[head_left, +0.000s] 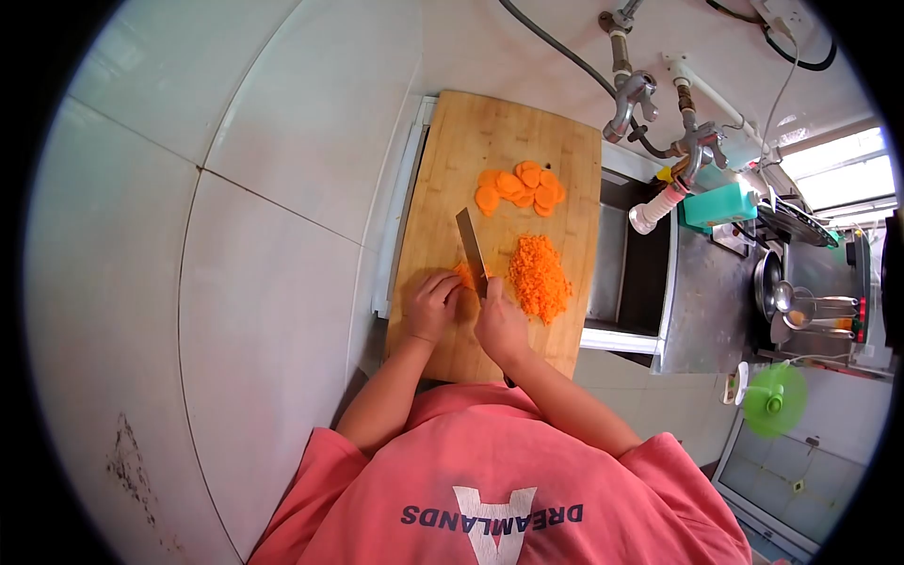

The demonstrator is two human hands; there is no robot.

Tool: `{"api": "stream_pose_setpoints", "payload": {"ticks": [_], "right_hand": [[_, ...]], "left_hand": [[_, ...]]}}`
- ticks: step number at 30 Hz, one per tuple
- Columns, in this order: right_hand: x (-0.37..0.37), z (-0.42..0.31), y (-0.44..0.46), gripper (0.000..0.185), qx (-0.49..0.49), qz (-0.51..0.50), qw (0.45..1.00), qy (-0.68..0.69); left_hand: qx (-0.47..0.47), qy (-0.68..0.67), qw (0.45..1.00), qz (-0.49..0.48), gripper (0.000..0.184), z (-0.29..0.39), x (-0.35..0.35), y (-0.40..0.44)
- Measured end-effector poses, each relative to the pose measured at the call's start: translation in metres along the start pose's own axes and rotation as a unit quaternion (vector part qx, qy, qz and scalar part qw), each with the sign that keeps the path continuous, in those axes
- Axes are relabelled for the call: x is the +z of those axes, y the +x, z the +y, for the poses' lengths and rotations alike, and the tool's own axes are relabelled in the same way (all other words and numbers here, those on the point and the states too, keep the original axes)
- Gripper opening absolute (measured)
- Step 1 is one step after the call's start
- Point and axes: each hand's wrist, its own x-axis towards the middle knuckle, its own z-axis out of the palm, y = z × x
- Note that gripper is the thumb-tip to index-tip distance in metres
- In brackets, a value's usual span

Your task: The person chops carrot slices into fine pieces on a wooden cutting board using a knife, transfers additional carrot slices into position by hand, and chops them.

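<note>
A kitchen knife [471, 247] with a broad blade is gripped in my right hand [502, 325], its blade pointing away from me over the wooden cutting board [452, 141]. Just left of the blade, my left hand [433, 303] has its fingers curled and pressed on some carrot pieces [463, 274], which the fingers and knife partly cover. To the right of the knife lies a heap of finely chopped carrot [540, 280]. Farther up the board is a loose cluster of round carrot slices [521, 186].
Tiled wall [273, 217] rises close on the left. Right of the board is the sink [610, 259], with taps [633, 104] and a pink-white spout [657, 209] above. Beyond stand a teal container [720, 206], a steel counter [702, 311], ladles [815, 311] and a green fan [775, 400].
</note>
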Motion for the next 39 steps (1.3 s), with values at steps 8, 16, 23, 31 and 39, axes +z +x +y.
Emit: {"api": "stream_pose_setpoints", "payload": {"ticks": [8, 16, 23, 31, 39], "right_hand": [[0.006, 0.001, 0.005, 0.037, 0.007, -0.031, 0.999, -0.016], [0.002, -0.005, 0.007, 0.030, 0.005, -0.039, 0.999, -0.011], [0.009, 0.003, 0.011, 0.038, -0.023, -0.039, 0.999, -0.024], [0.008, 0.000, 0.010, 0.032, -0.004, -0.038, 0.999, -0.021], [0.005, 0.007, 0.005, 0.028, 0.020, 0.008, 0.999, 0.032]], "left_hand": [[0.013, 0.014, 1.000, -0.004, 0.015, -0.001, -0.002, 0.001], [0.009, 0.012, 1.000, -0.007, 0.016, -0.005, 0.000, 0.000], [-0.027, -0.002, 0.999, -0.024, 0.014, -0.005, -0.001, -0.002], [-0.027, 0.000, 0.999, -0.025, 0.013, -0.003, -0.002, 0.000], [-0.019, -0.007, 1.000, -0.013, 0.011, -0.005, 0.002, -0.002]]}}
